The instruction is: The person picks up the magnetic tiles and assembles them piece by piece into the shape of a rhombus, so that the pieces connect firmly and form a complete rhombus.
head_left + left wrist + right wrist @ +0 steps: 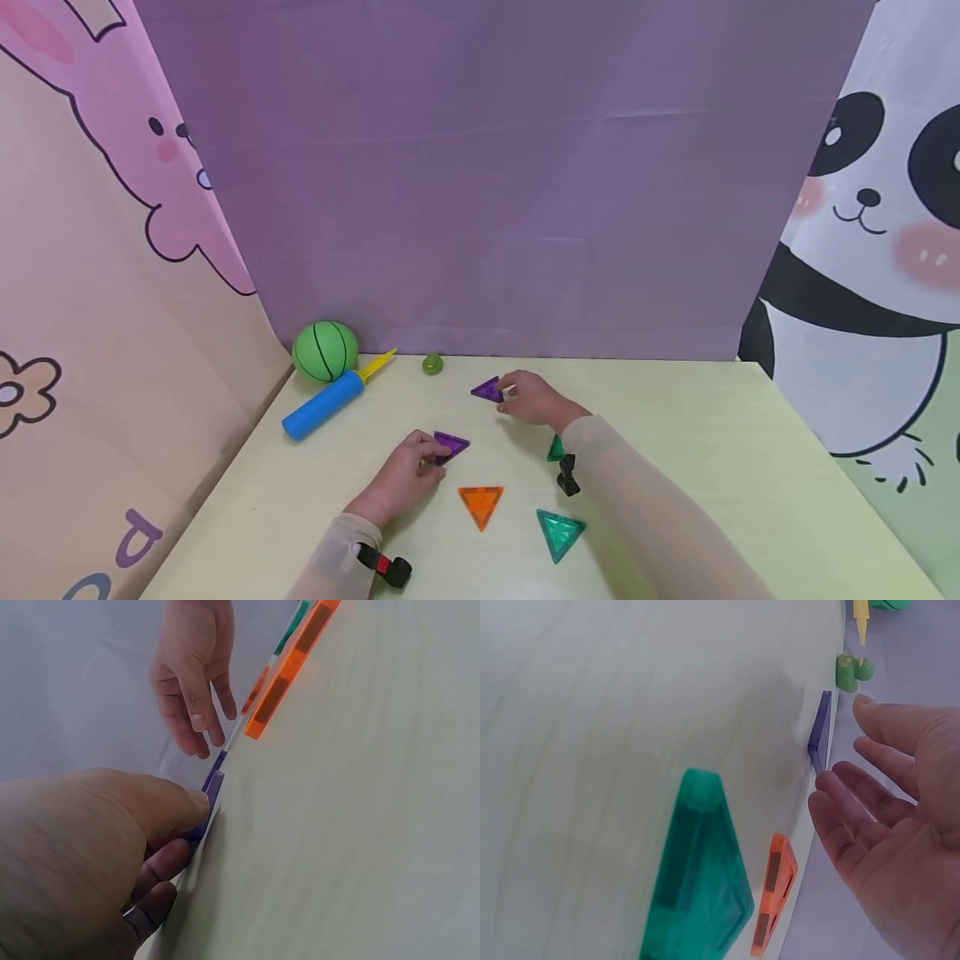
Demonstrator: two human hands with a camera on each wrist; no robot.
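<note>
My left hand (408,471) pinches a purple triangular magnetic tile (453,444) by its left part; in the left wrist view the thumb lies over the tile's (215,791) face. Farther back, my right hand (532,398) reaches beside a second purple triangular tile (487,389) and overlaps its right edge in the head view. In the right wrist view that hand's fingers (840,832) are loosely spread, with nothing between them, and the purple tile (820,735) shows just past the fingertips. An orange triangular tile (481,506) lies nearer, between the arms.
Close to my right forearm lie a green triangular tile (559,533) and another green tile (556,448), partly hidden by the sleeve. At the table's back left are a green ball (325,352), a blue pump (324,406) with a yellow nozzle and a small green object (432,364).
</note>
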